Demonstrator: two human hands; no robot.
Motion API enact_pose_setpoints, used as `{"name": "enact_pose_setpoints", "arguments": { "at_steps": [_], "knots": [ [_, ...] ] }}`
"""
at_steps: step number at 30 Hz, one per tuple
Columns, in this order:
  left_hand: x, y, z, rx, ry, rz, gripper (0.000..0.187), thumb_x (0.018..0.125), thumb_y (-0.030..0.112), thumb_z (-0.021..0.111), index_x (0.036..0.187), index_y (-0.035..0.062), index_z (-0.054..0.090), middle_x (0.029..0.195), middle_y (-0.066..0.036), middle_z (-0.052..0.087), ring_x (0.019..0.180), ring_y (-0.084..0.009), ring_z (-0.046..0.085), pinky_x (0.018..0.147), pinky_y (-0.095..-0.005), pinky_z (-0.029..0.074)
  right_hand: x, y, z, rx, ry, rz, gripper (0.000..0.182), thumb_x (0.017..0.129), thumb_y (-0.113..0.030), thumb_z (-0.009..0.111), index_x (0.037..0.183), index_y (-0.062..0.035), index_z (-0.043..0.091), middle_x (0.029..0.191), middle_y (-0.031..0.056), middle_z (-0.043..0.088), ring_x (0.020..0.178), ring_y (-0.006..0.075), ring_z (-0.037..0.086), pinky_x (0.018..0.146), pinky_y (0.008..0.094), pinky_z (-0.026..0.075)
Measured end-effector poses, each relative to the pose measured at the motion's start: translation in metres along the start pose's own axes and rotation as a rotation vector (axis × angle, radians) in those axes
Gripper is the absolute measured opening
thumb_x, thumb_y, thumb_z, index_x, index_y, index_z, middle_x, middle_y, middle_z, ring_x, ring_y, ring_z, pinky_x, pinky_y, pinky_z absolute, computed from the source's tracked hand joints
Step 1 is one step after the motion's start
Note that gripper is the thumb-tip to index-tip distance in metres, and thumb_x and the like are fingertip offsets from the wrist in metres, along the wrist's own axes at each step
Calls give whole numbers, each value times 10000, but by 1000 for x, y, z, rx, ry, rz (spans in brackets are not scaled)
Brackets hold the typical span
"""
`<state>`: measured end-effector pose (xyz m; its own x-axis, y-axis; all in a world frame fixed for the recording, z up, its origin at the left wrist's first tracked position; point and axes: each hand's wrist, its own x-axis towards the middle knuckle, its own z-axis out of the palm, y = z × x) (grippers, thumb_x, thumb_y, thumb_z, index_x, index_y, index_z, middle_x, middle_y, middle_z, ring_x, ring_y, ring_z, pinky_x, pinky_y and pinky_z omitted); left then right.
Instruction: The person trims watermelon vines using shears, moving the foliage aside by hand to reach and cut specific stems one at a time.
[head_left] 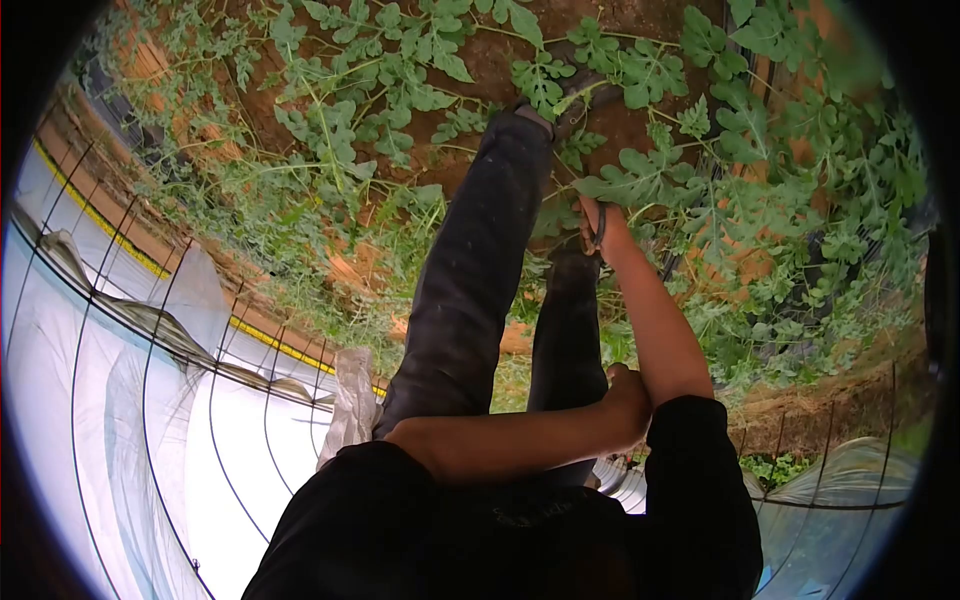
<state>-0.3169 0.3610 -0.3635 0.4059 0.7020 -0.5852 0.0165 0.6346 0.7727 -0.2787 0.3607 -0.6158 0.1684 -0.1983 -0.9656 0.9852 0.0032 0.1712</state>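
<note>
Handle loop (601, 224), 2 o'clock: dark, smooth (metal or plastic, hard to tell)
Shirt (500, 555), 6 o'clock: matt black cloth
Trousers (455, 290), centre: dark cloth, faint sheen
Sheeting (150, 400), 8 o'clock: wrinkled, glossy plastic
Soil (492, 58), 12 o'clock: rough, matt

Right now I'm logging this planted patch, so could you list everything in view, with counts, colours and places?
Leafy vines: many, green, top and both sides
Soil: uncounted, brown, beneath the vines
Loop-handled tool: one, dark, upper centre
Crinkled sheet: one, pale, lower left
Yellow strip: at least one, left
Plastic sheeting: several, whitish, lower sides
Thin rods: many, dark, across sheeting
Trouser legs: two, dark, centre
Shoe: one visible, dark, top
Shirt: one, black, bottom
Left hand: one, lower centre-right
Right hand: one, grip around tool
</note>
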Motion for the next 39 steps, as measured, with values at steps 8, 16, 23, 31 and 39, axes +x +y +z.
{"name": "enact_pose_setpoints", "arguments": {
  "at_steps": [8,16,23,31,39],
  "knots": [
    [-1,1,2,-41,-71,13,467,885,350,521,1310,160,543,1284,-105,564,1187,-302,525,875,-532,421,18,57,34,-779,-345,162,630,847,-653,543,789,-28,593,530,61,462,490,178,492,498,358,400],
    [16,1,14,-89,0,-2,319,845,257,579,1140,157,648,1094,-78,633,1025,-259,600,762,-472,424,-17,37,16,-737,-438,261,691,857,-678,495,933,-8,645,467,13,399,394,154,412,418,345,329],
    [18,-5,37,16,147,43,265,827,232,593,1062,142,675,1029,-64,646,980,-265,606,763,-467,424,-80,54,-14,-391,-513,185,669,889,-634,504,1006,15,612,510,-28,391,422,100,371,407,285,310],
    [17,1,112,111,101,-5,330,773,334,666,1011,105,664,1013,-77,602,990,-249,575,765,-444,433,-188,139,-68,712,-475,132,512,965,-545,430,1057,-65,585,547,-55,373,450,67,328,408,223,264],
    [-18,75,147,164,402,191,334,753,327,686,942,53,662,937,-77,590,1047,-285,493,994,-630,285,-259,172,-83,1184,-79,-222,337,969,-423,517,1008,-97,594,583,-46,366,499,84,358,431,231,287]
  ]
}}
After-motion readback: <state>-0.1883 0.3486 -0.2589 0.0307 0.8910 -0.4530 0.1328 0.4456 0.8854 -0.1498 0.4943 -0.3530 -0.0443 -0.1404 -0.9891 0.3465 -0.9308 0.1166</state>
